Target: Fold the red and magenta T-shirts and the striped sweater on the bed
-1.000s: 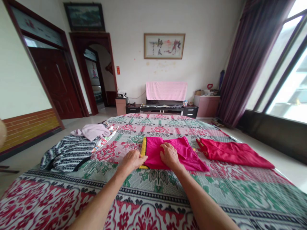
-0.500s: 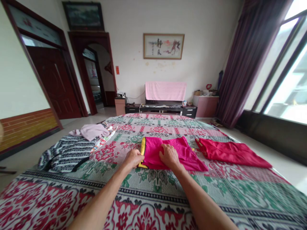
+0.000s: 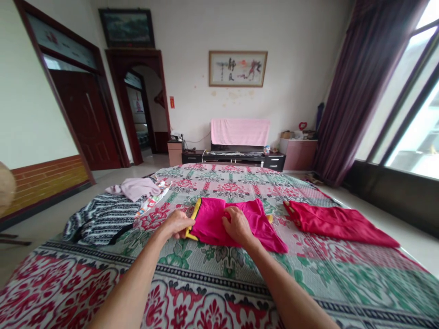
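Left hand (image 3: 178, 225) fingers pinching pink garment (image 3: 211, 219) edge, right hand (image 3: 236, 225) flat on it, fingers spread, framed calligraphy (image 3: 238, 68) at 12 o'clock, illegible

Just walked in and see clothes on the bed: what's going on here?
A person has both hands on a magenta garment lying on the flowered bedspread. The left hand grips its yellow-trimmed edge; the right hand presses flat on its middle. A red garment lies to the right, a striped garment to the left.
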{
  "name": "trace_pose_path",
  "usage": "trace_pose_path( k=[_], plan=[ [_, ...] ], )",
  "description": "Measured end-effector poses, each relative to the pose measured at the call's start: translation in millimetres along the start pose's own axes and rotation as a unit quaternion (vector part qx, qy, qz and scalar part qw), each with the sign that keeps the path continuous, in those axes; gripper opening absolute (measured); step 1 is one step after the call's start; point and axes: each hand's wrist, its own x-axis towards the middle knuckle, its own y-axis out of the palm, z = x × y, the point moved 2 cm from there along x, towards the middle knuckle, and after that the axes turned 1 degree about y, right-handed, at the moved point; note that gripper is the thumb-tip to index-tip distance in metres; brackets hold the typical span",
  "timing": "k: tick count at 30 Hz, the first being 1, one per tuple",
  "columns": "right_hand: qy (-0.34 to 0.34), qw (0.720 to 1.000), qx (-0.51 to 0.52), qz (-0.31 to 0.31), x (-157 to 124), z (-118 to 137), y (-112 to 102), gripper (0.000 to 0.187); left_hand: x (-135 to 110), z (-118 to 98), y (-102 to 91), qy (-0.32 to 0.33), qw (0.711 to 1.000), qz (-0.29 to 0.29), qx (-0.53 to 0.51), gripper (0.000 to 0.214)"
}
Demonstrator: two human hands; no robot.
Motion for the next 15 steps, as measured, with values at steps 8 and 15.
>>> trace_pose_path(
  k=[8,15],
  plan=[
    [-0.026,0.997,-0.005,0.078,49,51,19,0.035,-7,9,-6.4,0.013,0.990,0.133,0.050,0.046],
    [0.073,0.986,-0.038,0.143,72,78,65,0.034,-5,8,-4.7,0.027,0.986,0.128,0.100,0.036]
  ],
)
